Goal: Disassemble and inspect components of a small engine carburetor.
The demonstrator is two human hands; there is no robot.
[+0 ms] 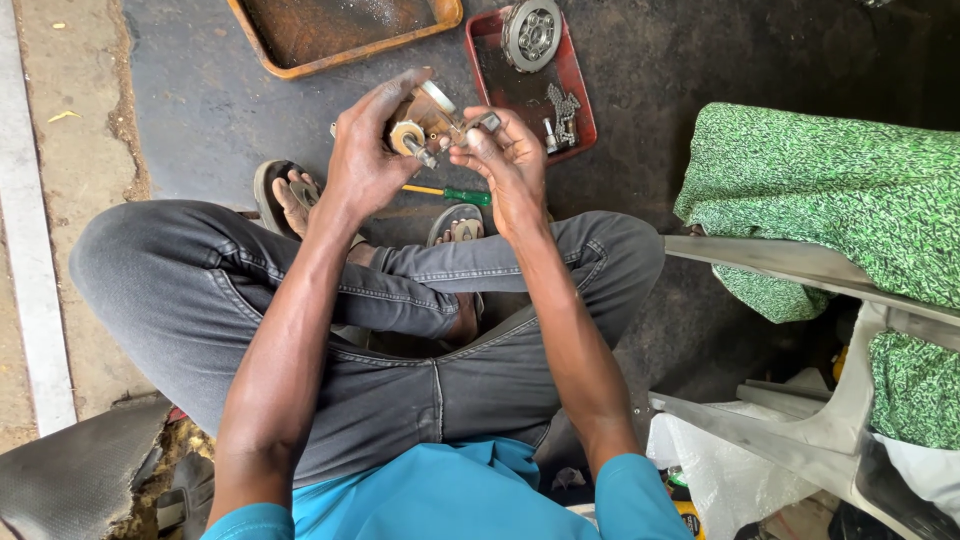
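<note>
My left hand (368,150) grips a small greasy metal engine part (422,122) with a round brass-coloured disc and a short shaft. My right hand (505,160) pinches a small metal piece (487,122) at the part's right side, fingers closed around it. Both hands are raised above my crossed legs in dark jeans. Just below the hands, a screwdriver with a green handle (462,195) lies on the dark floor mat by my sandalled feet.
A red tray (578,95) ahead holds a round clutch-like metal disc (531,33), a chain and bolts. An orange rusty tray (345,52) sits to its left. A grey plastic chair (800,270) with green patterned cloth (840,190) stands at right.
</note>
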